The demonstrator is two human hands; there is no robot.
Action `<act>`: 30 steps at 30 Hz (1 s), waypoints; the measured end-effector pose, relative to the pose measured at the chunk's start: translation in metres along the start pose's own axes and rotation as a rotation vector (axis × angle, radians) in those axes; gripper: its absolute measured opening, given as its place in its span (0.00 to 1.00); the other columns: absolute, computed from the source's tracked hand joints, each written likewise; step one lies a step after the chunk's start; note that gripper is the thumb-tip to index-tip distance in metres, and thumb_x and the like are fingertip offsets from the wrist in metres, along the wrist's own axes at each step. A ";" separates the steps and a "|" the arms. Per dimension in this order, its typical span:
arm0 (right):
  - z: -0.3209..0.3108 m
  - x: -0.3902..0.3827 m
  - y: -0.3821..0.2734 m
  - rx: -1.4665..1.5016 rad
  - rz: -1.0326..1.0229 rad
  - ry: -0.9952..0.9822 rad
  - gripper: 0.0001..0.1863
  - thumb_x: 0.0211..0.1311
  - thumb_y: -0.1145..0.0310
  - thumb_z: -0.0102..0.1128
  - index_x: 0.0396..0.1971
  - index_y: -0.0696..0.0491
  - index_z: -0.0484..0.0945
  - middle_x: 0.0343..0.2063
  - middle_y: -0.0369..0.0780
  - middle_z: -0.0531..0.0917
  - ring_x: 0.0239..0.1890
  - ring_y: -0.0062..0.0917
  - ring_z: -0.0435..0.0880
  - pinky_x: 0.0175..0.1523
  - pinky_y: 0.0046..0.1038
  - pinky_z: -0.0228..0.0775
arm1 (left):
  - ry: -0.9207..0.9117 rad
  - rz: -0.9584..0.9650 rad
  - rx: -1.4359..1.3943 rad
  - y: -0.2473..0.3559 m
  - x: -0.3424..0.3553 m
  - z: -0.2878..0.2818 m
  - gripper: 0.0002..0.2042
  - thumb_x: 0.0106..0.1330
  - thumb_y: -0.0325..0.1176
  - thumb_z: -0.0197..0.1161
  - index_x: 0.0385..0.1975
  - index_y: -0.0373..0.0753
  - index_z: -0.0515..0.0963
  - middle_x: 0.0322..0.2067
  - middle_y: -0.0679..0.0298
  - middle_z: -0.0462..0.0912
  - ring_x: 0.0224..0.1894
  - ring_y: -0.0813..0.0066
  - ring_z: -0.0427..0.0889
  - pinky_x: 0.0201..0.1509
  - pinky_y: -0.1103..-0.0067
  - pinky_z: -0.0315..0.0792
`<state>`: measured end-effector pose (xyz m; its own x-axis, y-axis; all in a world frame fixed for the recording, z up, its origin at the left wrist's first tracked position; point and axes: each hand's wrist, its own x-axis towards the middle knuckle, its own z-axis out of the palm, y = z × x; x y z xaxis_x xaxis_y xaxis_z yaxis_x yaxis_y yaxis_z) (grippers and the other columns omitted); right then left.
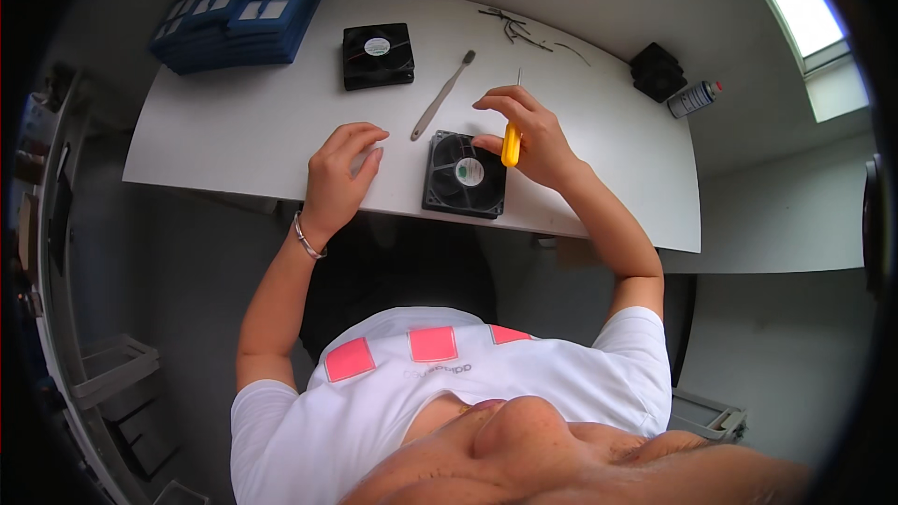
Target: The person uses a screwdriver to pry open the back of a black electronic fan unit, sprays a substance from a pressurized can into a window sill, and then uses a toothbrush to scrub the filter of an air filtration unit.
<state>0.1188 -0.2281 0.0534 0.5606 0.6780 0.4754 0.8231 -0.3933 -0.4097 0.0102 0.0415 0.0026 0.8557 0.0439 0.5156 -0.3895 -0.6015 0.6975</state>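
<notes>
My left hand [342,173] hovers near the table's front, left of a black square fan [452,185], with fingers curved and apart, holding nothing. In my right hand [533,145] is a yellow-handled screwdriver [511,143], its thin metal shaft pointing toward the back of the table. The right thumb is over the fan's upper right part; whether it touches is unclear. The fan lies flat, with a round label at its hub. Behind it lies a grey brush [435,108] with a long handle. A second black fan [377,68] sits farther back to the left.
The white table [206,140] also holds stacked blue-framed filters [229,28] at back left, loose black cable ties [510,23] at the back, black parts [658,72] and a spray can [692,100] at back right. Grey racks [117,369] stand low at left.
</notes>
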 end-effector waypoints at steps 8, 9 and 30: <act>-0.004 0.001 -0.063 -0.352 0.089 -0.506 0.53 0.40 0.41 0.77 0.63 0.58 0.68 0.62 0.46 0.71 0.58 0.43 0.78 0.60 0.36 0.74 | -0.044 0.076 0.020 0.003 -0.002 0.005 0.06 0.62 0.24 0.62 0.37 0.35 0.82 0.38 0.57 0.84 0.41 0.60 0.84 0.47 0.71 0.77; -0.001 0.004 -0.068 -0.368 0.106 -0.494 0.53 0.40 0.41 0.77 0.63 0.58 0.68 0.62 0.46 0.71 0.58 0.43 0.78 0.60 0.36 0.74 | -0.037 0.095 0.045 0.001 -0.002 0.006 0.05 0.61 0.25 0.63 0.35 0.35 0.82 0.38 0.58 0.84 0.41 0.60 0.83 0.47 0.71 0.77; 0.019 0.007 -0.063 0.840 0.253 -0.256 0.56 0.44 0.46 0.76 0.70 0.57 0.58 0.60 0.50 0.72 0.61 0.41 0.75 0.68 0.37 0.64 | -0.279 -0.046 -0.514 -0.017 0.002 -0.001 0.45 0.55 0.27 0.74 0.73 0.47 0.55 0.44 0.59 0.83 0.40 0.73 0.83 0.47 0.76 0.76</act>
<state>0.0696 -0.1868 0.0678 0.5957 0.7895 0.1477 0.2851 -0.0360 -0.9578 0.0181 0.0524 -0.0072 0.9059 -0.1928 0.3770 -0.4053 -0.1367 0.9039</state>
